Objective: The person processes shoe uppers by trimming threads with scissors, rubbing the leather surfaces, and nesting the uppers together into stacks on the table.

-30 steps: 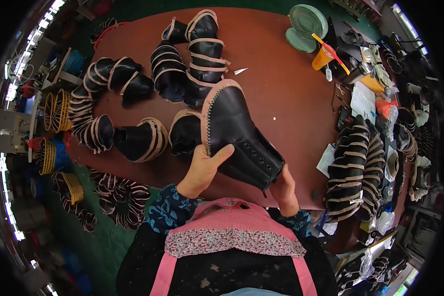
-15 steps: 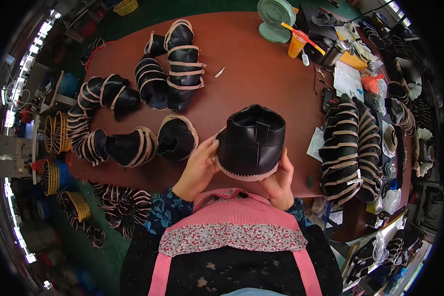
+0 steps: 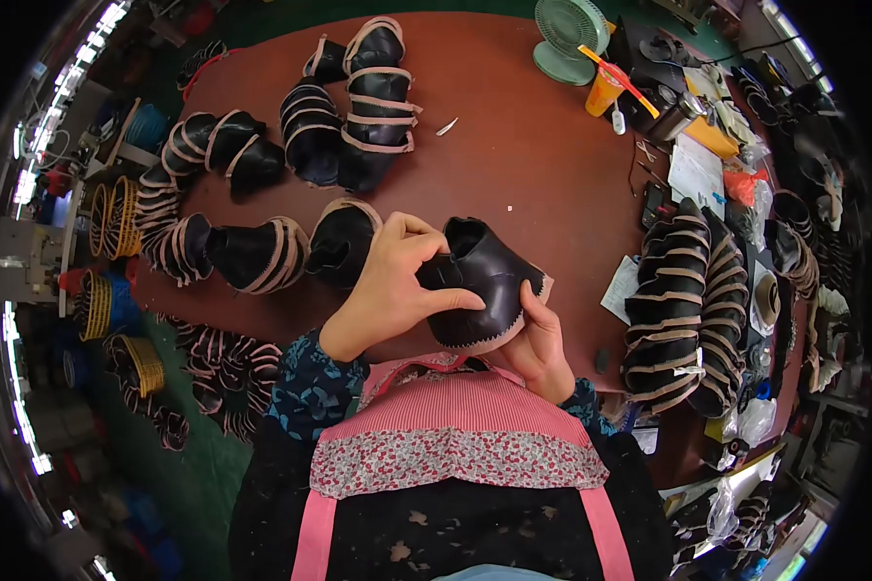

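A black leather shoe upper (image 3: 502, 290) with a pale zigzag-stitched bottom edge is held above the table in front of me, its opening towards the far side. My left hand (image 3: 389, 283) grips its left side, thumb on the outer leather and fingers at the opening, the fingertips partly hidden. Under its lower right edge my right hand (image 3: 541, 351) supports it, with the thumb pressed on the outside. Just left of my left hand, another black upper (image 3: 344, 237) rests on the table, partly covered by that hand.
More uppers (image 3: 378, 116) lie nested in curving rows on the brown table (image 3: 513, 145). Two long stacks of uppers (image 3: 664, 310) lie at the right. A green fan (image 3: 564, 39), an orange cup (image 3: 603, 92) and papers (image 3: 696, 169) are at the back right.
The upper has been turned and tilted in my hands. My left hand has moved from its lower left side up to the opening; my right hand stays at the lower right edge.
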A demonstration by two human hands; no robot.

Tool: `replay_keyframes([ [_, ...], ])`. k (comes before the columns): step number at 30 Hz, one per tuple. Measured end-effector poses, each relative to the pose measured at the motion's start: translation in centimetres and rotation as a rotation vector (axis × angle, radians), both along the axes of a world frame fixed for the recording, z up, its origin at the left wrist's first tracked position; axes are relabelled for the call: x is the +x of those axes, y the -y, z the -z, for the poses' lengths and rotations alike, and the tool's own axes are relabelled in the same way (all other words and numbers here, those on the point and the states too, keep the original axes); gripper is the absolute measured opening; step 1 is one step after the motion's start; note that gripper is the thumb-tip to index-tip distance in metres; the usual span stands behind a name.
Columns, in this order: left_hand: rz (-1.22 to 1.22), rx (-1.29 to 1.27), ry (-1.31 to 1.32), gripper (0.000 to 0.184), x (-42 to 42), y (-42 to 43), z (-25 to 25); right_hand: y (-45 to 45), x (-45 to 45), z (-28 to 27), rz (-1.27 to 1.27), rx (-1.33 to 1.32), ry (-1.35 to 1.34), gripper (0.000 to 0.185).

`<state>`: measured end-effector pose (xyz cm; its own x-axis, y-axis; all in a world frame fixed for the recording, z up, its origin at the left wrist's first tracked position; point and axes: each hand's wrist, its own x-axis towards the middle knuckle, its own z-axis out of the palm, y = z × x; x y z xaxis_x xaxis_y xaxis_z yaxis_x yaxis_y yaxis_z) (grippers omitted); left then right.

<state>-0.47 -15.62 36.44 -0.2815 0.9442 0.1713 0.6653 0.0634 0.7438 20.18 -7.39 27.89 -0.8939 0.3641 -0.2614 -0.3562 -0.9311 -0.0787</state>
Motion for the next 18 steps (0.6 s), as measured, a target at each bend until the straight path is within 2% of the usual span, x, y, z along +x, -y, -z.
replay_keyframes([
  [2, 0.014, -0.012, -0.187, 0.047, -1.1, 1.2, 1.0, 0.3, -1.2, 0.5, 0.098, 0.246, 0.187, 0.053],
  [4, -0.11, 0.099, -0.146, 0.037, -2.3, 3.1, -0.1, -0.9, -1.3, 5.8, -0.03, 0.179, 0.093, 0.048],
  [5, -0.145, 0.08, -0.327, 0.032, -3.6, 4.2, -2.1, -0.9, -1.1, 7.8, -0.115, 0.108, 0.028, 0.043],
  [6, -0.208, 0.095, -0.414, 0.031, -4.9, 5.5, -3.1, -0.8, -1.9, 7.0, -0.135, 0.117, 0.182, 0.037],
  [9, -0.265, -0.014, -0.511, 0.028, -8.6, 9.0, -3.0, -1.3, -2.9, 11.2, -0.215, 0.053, 0.223, 0.036],
  [10, -0.261, -0.003, -0.544, 0.031, -9.5, 9.4, -2.0, -1.0, -3.2, 12.4, -0.212, 0.051, 0.226, 0.036],
  [12, -0.279, -0.061, -0.418, 0.034, -11.2, 9.8, 2.3, -1.0, -4.4, 14.5, -0.253, 0.06, 0.369, 0.032],
  [13, -0.234, -0.077, -0.456, 0.039, -11.9, 9.6, 5.2, -1.0, -4.7, 15.7, -0.247, 0.062, 0.373, 0.032],
  [15, -0.203, -0.136, -0.344, 0.04, -12.7, 9.6, 13.4, -0.5, -5.7, 18.1, -0.312, 0.043, 0.483, 0.031],
  [16, -0.258, -0.085, -0.384, 0.04, -12.2, 9.0, 15.6, 0.1, -6.4, 19.1, -0.328, 0.042, 0.476, 0.031],
  [17, -0.273, -0.026, -0.438, 0.041, -12.1, 8.7, 15.6, 0.9, -6.9, 19.7, -0.346, 0.056, 0.521, 0.032],
  [18, -0.316, -0.02, -0.381, 0.043, -12.2, 8.4, 15.2, 1.3, -8.2, 19.8, -0.358, 0.072, 0.568, 0.034],
])
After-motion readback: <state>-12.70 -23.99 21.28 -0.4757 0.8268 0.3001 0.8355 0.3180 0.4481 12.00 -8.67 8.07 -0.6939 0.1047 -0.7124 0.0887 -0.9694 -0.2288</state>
